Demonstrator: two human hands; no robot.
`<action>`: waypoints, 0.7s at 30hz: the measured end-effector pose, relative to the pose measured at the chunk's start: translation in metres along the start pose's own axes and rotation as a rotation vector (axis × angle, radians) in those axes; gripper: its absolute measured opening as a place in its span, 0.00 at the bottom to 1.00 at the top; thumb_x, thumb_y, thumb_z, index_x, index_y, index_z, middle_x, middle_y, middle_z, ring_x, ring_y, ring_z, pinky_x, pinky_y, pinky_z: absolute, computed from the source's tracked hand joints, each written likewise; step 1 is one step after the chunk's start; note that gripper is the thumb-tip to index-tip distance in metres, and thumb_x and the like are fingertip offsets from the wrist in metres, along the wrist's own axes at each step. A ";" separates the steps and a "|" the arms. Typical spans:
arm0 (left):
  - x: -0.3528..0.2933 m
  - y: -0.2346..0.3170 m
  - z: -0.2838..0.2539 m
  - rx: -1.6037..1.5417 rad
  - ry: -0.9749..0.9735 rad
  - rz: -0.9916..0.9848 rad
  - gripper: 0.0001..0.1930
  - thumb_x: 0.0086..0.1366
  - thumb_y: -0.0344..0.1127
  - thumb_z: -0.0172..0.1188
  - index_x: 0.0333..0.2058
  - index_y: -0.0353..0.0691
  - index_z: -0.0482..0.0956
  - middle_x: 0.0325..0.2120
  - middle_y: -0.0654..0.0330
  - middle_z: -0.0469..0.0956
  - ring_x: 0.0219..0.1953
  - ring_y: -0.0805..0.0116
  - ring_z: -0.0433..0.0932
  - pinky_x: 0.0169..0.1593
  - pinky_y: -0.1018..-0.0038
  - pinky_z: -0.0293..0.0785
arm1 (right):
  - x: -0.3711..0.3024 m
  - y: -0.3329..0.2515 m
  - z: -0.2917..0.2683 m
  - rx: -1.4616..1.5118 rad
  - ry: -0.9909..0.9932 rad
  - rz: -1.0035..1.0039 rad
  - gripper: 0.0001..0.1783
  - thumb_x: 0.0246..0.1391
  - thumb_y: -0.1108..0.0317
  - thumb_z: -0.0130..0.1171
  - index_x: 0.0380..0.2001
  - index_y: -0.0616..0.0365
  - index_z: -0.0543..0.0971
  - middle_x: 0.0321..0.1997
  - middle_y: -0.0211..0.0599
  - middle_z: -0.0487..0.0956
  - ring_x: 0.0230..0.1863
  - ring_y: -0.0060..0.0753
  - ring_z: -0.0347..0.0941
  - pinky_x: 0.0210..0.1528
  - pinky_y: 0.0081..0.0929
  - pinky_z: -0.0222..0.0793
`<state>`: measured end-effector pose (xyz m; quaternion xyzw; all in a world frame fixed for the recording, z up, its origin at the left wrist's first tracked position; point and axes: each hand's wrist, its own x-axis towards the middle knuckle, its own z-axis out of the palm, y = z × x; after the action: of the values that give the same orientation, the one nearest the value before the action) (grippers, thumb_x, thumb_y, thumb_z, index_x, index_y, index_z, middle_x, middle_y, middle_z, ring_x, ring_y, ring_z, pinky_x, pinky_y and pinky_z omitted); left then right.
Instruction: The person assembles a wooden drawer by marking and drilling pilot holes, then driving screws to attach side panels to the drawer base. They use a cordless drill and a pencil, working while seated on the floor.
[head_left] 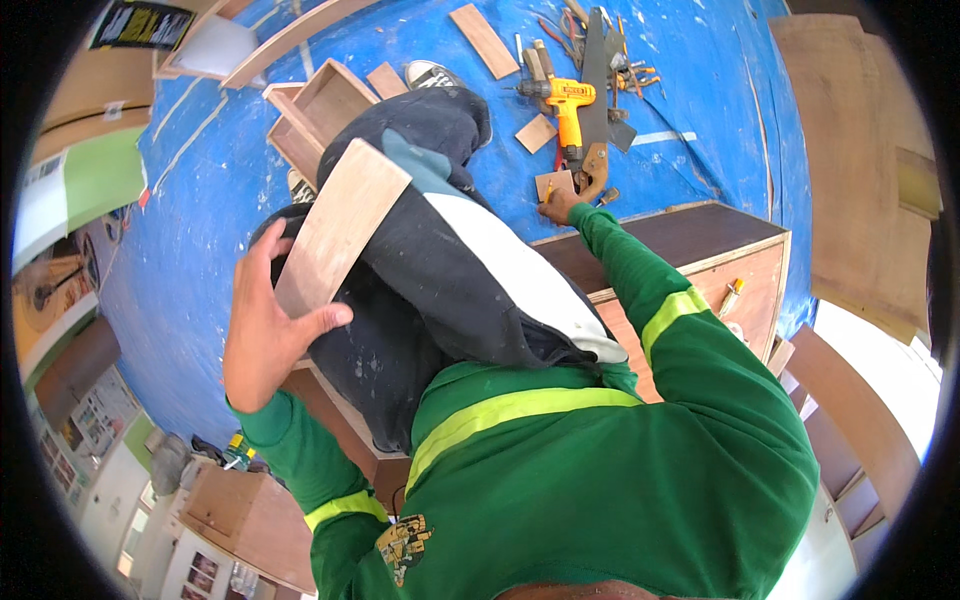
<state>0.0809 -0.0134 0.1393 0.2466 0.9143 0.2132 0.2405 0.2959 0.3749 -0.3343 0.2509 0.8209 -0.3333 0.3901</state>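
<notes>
**A:** Start at your left. What have you got there?

**B:** Your left hand (268,335) holds a flat wooden board (340,228). The thumb lies across its lower end and the fingers curl round the left edge, so the hand is closed on the board, not spread. The board stands tilted, its upper end leaning to the right over your dark trousers (440,260) at the knee.

**A:** And behind the board?

**B:** An open wooden drawer box (318,112) lies on the blue floor covering (200,200), just past your knee, with a sneaker (430,73) showing beside it.

**A:** Move to the middle.

**B:** A small square wood offcut (536,133) lies on the blue sheet, and just to its right is a yellow cordless drill (563,100). A handsaw (596,100) lies alongside the drill, with loose hand tools past it.

**A:** Your right hand?

**B:** Your right hand (560,205) reaches out at the end of the green sleeve (650,290) and is closed around what looks like a pencil (548,192), its tip on a small wood block (555,181). It is tiny in the view, so I cannot be sure of the grip.

**A:** Further right?

**B:** A dark-topped wooden cabinet (690,235) stands under your forearm, and plywood sheets (860,170) lie at the far right.
</notes>
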 end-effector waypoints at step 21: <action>0.030 0.013 -0.011 -0.079 -0.078 -0.045 0.70 0.39 0.55 0.92 0.78 0.35 0.61 0.68 0.43 0.74 0.70 0.48 0.72 0.73 0.54 0.67 | 0.060 -0.033 -0.121 0.125 0.798 0.181 0.41 0.57 0.44 0.77 0.60 0.65 0.74 0.60 0.58 0.79 0.66 0.61 0.76 0.66 0.53 0.76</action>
<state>0.0565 0.0102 0.1445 0.2244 0.9004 0.2339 0.2900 0.1825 0.4521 -0.3136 0.4549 0.8605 -0.2234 0.0531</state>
